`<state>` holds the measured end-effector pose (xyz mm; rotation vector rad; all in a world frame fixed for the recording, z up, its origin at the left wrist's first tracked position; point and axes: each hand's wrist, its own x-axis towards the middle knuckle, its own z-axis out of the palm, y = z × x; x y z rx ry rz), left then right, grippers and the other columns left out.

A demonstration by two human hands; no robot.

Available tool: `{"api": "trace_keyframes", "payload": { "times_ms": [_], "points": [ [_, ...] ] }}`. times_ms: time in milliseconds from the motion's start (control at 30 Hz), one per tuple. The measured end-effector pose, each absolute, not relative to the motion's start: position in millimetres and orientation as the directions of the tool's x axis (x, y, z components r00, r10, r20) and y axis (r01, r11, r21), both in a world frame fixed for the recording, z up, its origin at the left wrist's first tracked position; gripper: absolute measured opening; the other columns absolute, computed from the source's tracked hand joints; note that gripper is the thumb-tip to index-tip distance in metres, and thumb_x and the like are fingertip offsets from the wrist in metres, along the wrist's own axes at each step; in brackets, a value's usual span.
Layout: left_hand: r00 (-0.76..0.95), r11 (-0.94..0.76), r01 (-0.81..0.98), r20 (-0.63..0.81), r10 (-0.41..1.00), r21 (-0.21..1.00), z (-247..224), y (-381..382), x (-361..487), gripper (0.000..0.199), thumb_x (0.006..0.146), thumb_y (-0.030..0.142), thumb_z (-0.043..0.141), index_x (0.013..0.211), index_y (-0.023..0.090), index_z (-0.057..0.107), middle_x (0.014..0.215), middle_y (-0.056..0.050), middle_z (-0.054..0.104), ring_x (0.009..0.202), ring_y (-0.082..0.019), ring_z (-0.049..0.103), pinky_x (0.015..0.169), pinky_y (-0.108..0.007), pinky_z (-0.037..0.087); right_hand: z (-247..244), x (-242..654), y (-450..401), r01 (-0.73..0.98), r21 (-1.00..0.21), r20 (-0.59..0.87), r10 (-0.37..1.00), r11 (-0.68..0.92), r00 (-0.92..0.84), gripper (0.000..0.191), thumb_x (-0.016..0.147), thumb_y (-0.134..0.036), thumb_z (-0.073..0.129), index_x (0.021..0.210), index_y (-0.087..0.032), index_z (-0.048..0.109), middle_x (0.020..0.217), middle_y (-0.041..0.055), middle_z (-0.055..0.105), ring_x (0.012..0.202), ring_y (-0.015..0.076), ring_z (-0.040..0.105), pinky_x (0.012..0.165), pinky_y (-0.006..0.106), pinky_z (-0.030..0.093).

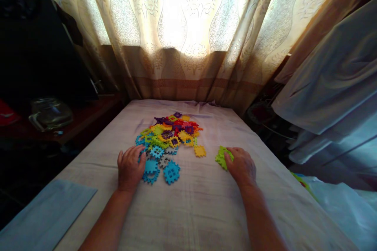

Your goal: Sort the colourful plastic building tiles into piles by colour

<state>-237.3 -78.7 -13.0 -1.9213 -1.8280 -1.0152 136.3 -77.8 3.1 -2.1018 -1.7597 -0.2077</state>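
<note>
Both arms reach forward; right hand grips green piece; left hand, hold unclear.

I can read no text, label, brand, number or sign anywhere in what I see here.

Home, by the look; can't tell which rm. Patterned curtain drawn, daylight coming thru; lt. hung cloth on R side; big dark TV-like panel on L, nr glass pot on brown shelf; plus bright plastic toy pcs on cloth-covered table.
</note>
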Motion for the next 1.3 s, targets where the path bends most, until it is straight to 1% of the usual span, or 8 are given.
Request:
{"api": "trace_keyframes", "payload": {
  "times_ms": [133,233,367,533,667,867,1033,1300],
  "points": [
    [-0.151,-0.121,0.929,0.654,0.741,0.351,-24.4,-70.8,-256.1,0.028,0.091,0.034,0.041,0.101,0.020,0.063,0.109,-0.011,0.071,0.104,-0.028,0.064,0.095,-0.047,0.043,-7.8,83.2,-75.4,0.978,-0.189,0.345,0.939,0.087,-0.017,0.040,0.091,-0.027,0.049,0.127,-0.016,0.062,0.132,0.0153,0.058,0.119,0.0258,0.053,0.102,0.039,0.039],
    [-0.204,-0.143,0.885,0.646,0.735,0.442,-33.4,-64.4,-261.9,0.029,0.089,0.036,0.040,0.098,0.021,0.064,0.106,-0.011,0.072,0.100,-0.026,0.065,0.092,-0.042,0.047,-19.1,55.4,-79.6,0.983,-0.173,0.256,0.966,0.059,-0.013,0.046,0.091,-0.029,0.050,0.135,-0.016,0.055,0.143,0.0186,0.047,0.129,0.0298,0.045,0.105,0.045,0.035],
    [-0.242,-0.146,0.852,0.624,0.743,0.503,-39.0,-59.9,-264.8,0.030,0.088,0.037,0.041,0.098,0.021,0.064,0.102,-0.009,0.073,0.096,-0.024,0.067,0.090,-0.039,0.051,-25.5,41.0,-86.9,0.981,-0.184,0.203,0.979,0.061,-0.023,0.043,0.093,-0.032,0.048,0.132,-0.018,0.056,0.143,0.0170,0.049,0.131,0.0293,0.043,0.107,0.049,0.030],
    [-0.216,-0.152,0.861,0.619,0.755,0.486,-38.0,-60.6,-263.9,0.031,0.089,0.036,0.040,0.098,0.020,0.065,0.102,-0.011,0.073,0.097,-0.025,0.067,0.090,-0.040,0.051,-19.9,32.2,-84.8,0.877,-0.333,0.307,0.919,0.348,-0.248,0.032,0.093,-0.029,0.046,0.117,-0.025,0.067,0.130,0.0079,0.063,0.126,0.0226,0.050,0.108,0.044,0.032],
    [-0.165,-0.166,0.883,0.622,0.765,0.438,-33.5,-58.6,-258.9,0.029,0.088,0.032,0.043,0.102,0.019,0.065,0.107,-0.011,0.071,0.102,-0.025,0.064,0.094,-0.041,0.048,-19.7,33.8,-73.0,0.799,-0.548,0.409,0.913,0.248,-0.004,0.036,0.092,-0.032,0.041,0.107,-0.019,0.071,0.113,0.0111,0.071,0.105,0.0202,0.064,0.097,0.035,0.045],
    [-0.073,-0.154,0.930,0.582,0.810,0.332,-23.4,-40.1,-253.9,0.031,0.087,0.027,0.045,0.110,0.020,0.066,0.117,-0.010,0.068,0.109,-0.025,0.060,0.098,-0.041,0.044,-34.4,43.0,-72.7,0.614,-0.788,0.270,0.921,0.045,0.280,0.044,0.086,-0.045,0.039,0.093,-0.018,0.073,0.087,0.0101,0.075,0.081,0.0220,0.069,0.079,0.032,0.052],
    [-0.042,-0.094,0.965,0.496,0.867,0.246,-13.4,-23.3,-253.1,0.033,0.085,0.028,0.052,0.113,0.023,0.067,0.123,-0.011,0.064,0.113,-0.027,0.057,0.100,-0.044,0.041,-36.5,44.2,-74.6,0.580,-0.812,0.253,0.935,0.065,0.250,0.044,0.082,-0.049,0.041,0.088,-0.020,0.073,0.082,0.0088,0.075,0.077,0.0228,0.069,0.077,0.033,0.052],
    [0.033,-0.082,0.988,0.338,0.940,0.132,5.2,-24.2,-254.5,0.017,0.082,0.023,0.055,0.089,0.026,0.070,0.128,-0.007,0.063,0.124,-0.026,0.052,0.108,-0.049,0.030,-45.6,45.2,-68.6,0.578,-0.813,0.254,0.937,0.072,0.241,0.045,0.079,-0.050,0.042,0.089,-0.020,0.073,0.084,0.0085,0.075,0.081,0.0227,0.069,0.078,0.032,0.052]
  ]
}}
